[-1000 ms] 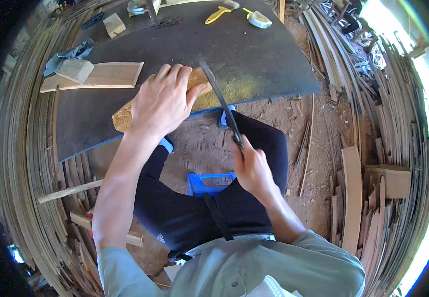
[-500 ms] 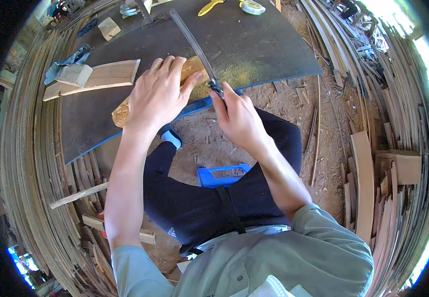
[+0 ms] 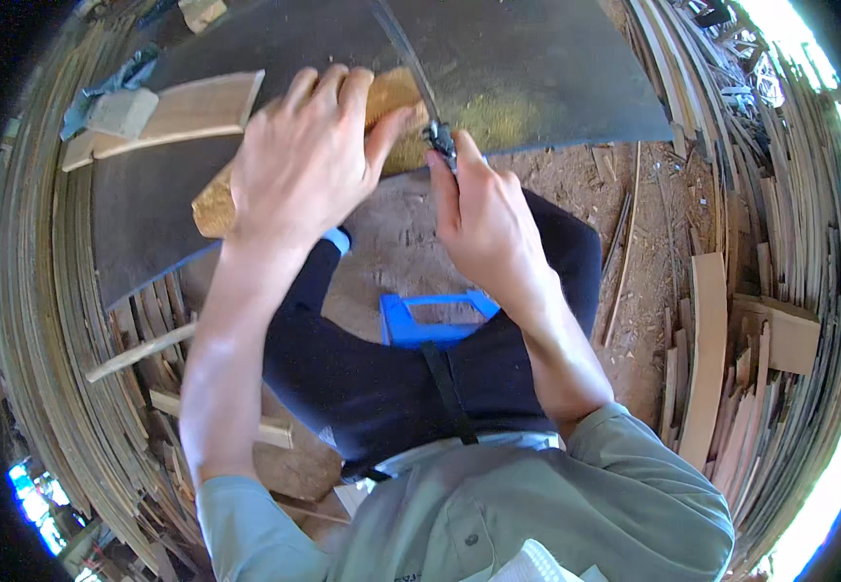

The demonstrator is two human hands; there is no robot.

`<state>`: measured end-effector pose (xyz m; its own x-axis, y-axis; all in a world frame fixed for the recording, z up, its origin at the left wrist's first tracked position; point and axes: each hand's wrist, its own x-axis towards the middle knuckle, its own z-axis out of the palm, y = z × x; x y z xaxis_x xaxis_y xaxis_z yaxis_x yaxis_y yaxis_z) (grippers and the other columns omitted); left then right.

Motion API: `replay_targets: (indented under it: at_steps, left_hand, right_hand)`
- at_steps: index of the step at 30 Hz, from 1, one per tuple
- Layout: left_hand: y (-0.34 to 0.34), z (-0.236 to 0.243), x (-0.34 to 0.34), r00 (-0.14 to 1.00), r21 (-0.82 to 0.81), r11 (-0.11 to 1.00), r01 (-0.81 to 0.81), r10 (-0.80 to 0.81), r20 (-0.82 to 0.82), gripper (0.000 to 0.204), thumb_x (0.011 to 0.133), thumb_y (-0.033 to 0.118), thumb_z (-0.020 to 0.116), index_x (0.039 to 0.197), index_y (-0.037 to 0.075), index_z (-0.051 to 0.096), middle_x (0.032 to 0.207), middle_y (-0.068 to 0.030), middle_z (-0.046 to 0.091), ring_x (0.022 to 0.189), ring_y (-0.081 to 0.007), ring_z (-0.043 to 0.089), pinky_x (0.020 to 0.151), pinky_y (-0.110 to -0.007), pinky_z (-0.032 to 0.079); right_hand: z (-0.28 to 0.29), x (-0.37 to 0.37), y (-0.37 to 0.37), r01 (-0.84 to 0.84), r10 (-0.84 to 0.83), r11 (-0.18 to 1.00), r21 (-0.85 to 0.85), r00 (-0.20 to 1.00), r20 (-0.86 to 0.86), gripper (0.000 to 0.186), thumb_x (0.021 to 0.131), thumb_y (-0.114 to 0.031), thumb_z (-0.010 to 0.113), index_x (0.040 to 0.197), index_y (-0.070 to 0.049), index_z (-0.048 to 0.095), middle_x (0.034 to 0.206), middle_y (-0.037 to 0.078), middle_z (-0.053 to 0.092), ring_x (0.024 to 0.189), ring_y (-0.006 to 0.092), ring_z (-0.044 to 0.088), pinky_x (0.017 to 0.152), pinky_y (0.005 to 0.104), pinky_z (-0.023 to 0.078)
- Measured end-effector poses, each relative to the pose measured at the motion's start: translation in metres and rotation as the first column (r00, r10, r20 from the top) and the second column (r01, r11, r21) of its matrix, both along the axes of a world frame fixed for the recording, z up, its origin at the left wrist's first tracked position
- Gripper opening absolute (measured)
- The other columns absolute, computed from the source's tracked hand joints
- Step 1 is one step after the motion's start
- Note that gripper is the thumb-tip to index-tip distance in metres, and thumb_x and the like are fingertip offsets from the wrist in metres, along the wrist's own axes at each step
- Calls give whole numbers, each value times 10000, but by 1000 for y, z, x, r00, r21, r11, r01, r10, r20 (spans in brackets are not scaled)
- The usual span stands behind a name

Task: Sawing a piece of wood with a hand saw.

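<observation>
A short wooden block (image 3: 213,206) lies at the near edge of a dark tabletop (image 3: 537,58). My left hand (image 3: 306,160) is clamped over its middle, fingers across the top and thumb along the near side, hiding much of it. Closed around a dark handle, my right hand (image 3: 490,209) holds what looks like a hacksaw (image 3: 409,56). Its narrow metal length points away from me and crosses the block's right end. Yellowish sawdust (image 3: 483,114) covers the tabletop just right of that end.
Left on the table are a curved board (image 3: 197,109), a pale wood block (image 3: 123,113) and a bluish cloth (image 3: 134,70). A blue plastic stool (image 3: 440,335) shows between my legs. Stacked wood strips (image 3: 47,291) line both sides; scraps litter the dirt floor.
The view has shifted, so the table sits higher in the picture. The saw and my right hand have slid back toward me a little against the block. My left hand keeps its hold.
</observation>
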<state>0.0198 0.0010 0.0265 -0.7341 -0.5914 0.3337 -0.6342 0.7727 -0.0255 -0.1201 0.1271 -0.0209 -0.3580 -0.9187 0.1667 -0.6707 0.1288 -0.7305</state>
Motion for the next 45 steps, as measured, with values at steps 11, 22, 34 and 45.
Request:
replay_targets:
  at_steps: [11,22,34,45]
  left_hand:
    - [-13,-14,2,995,-125,988,88,-93,-33,536,1107,483,523,1162,-28,674,1092,-179,735,1064,-305,723,831,-408,639]
    - [-11,-10,3,991,-115,990,87,-98,-91,540,1075,493,586,1168,-32,674,1060,-171,726,1046,-319,711,840,-426,628]
    - [-9,-9,6,997,-6,998,63,-63,-39,536,1048,412,661,1301,-60,622,1190,-210,711,1113,-366,691,950,-461,576]
    - [-11,-16,6,998,-135,990,28,-34,-44,510,1027,427,683,1266,-23,663,1158,-182,736,1056,-360,690,896,-452,594]
  right_hand:
    - [-22,-9,165,-63,46,994,86,981,187,162,1064,-117,616,1144,24,610,713,280,641,686,497,668,555,534,491]
    - [-2,-19,-8,-101,111,961,-257,994,24,292,1082,-205,603,962,54,542,629,307,602,641,518,640,576,582,477]
    - [-3,-11,-14,-85,80,978,-188,996,-33,288,1090,-205,585,949,38,525,624,310,604,621,533,637,568,605,490]
    - [4,4,-7,9,-10,1000,-27,1000,-21,216,1094,-173,576,1024,32,572,716,318,644,727,536,660,614,593,497]
